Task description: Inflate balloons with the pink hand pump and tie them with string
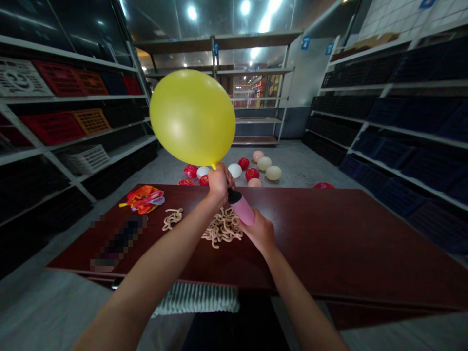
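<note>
A big inflated yellow balloon (192, 117) stands above the table. My left hand (218, 184) is closed round the balloon's neck, at the top end of a hand pump. The pink balloon pump (243, 209) has a black upper part and tilts up toward the left hand. My right hand (260, 230) is wrapped round the pump's lower pink end. Beneath my hands lies a heap of beige, rubbery-looking curled strips (223, 228), partly hidden by the left forearm. A smaller bunch of the same strips (173, 218) lies to its left.
Flat, uninflated balloons (144, 197) in several colours lie at the table's left corner, near a blurred-out dark object (120, 243). Beyond the dark red table (329, 234), inflated balloons (252, 174) rest on the floor. Shelves with crates (54, 126) line both sides.
</note>
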{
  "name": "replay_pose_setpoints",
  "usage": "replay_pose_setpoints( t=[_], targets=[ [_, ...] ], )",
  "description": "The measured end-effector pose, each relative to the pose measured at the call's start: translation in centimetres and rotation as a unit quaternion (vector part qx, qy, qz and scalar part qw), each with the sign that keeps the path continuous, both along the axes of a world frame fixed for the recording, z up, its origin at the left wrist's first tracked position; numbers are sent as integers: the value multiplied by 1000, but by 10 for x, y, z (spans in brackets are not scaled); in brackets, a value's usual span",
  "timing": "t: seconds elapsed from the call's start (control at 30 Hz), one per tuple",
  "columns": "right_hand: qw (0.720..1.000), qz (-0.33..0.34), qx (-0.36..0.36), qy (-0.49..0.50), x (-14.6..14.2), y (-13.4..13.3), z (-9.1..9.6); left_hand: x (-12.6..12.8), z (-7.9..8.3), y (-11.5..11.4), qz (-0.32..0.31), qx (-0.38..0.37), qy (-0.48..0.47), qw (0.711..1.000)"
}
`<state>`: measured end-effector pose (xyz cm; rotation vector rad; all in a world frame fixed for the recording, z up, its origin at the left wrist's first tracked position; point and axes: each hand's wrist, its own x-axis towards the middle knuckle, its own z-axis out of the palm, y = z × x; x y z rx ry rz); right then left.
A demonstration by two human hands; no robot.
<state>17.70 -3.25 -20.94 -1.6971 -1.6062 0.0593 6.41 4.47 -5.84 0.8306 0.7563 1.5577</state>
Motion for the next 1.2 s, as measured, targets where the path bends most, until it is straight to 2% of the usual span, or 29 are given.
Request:
replay_pose_setpoints(
  t=[0.17,0.4,0.47,0.57,0.8,1.03,1.1,1.2],
  targets=[
    [999,26,24,-32,-2,-3,1,-35,20,4,13,5,-27,1000],
    [997,45,42,-56,-2,-4,-3,-85,62,12,30,17,-41,999],
    [996,52,48,-55,-2,-3,-4,-91,69,12,34,26,-43,998],
    [996,51,57,-51,-1,-2,-5,-89,71,11,29,39,-46,998],
    [996,28,71,-43,6,-2,-8,-49,50,5,19,44,-49,998],
    [998,-8,59,-31,7,1,-9,9,-1,-8,-3,58,-23,998],
    [998,-16,57,-30,7,1,-9,19,-13,-11,1,52,-23,998],
    [997,-15,59,-36,8,0,-9,21,-21,-11,9,48,-29,998]
  ],
)
